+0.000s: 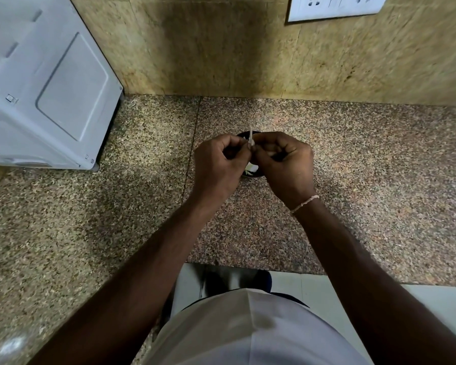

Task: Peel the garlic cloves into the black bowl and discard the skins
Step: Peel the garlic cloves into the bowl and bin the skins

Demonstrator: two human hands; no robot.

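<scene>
While both hands are pinching one garlic clove [251,147] over the black bowl [253,175], the left hand [217,164] and right hand [283,163] are curling tight. Its loose skin [250,133] is sticking up and, judging by this, risks dropping into the bowl, or the clove slipping onto the bench [366,180].

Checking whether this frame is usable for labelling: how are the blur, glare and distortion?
Head view: wide-angle bending bows the appliance and counter edges; the wall and socket plate smear with motion blur; a glare spot sits at lower left; both hands shade the black bowl.
</scene>
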